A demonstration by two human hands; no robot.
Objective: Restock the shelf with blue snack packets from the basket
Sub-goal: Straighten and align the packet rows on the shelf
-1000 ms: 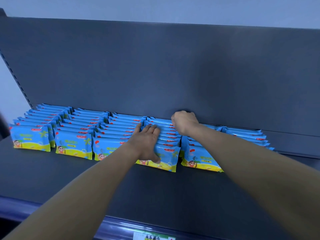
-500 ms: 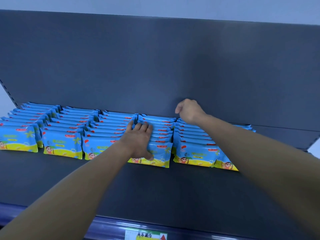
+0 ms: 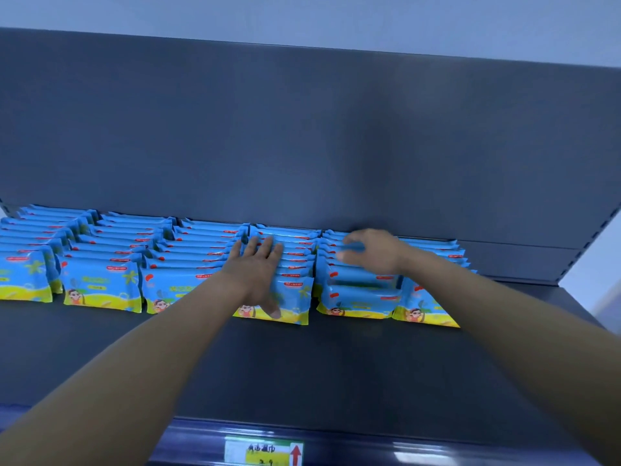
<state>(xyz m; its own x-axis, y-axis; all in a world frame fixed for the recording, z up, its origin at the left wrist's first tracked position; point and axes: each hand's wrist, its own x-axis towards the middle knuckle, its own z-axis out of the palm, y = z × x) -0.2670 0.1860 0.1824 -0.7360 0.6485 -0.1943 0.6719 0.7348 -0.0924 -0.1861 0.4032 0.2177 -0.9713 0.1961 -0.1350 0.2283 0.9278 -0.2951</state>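
Dark grey shelf (image 3: 336, 371), blue snack packets (image 3: 100, 280) rowed, right hand (image 3: 373, 252) possibly gripping one

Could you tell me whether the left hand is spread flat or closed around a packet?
Spread flat. The left hand lies palm down on a row of blue packets, its fingers extended and apart, thumb over the front packet's face.

Retail shop premises, dark metal gondola shelf (image 3: 302, 371) running 9 to 3 o'clock, identical blue snack packets (image 3: 100, 284) facing outward in rows, price label (image 3: 263, 452) sitting at 6 o'clock.
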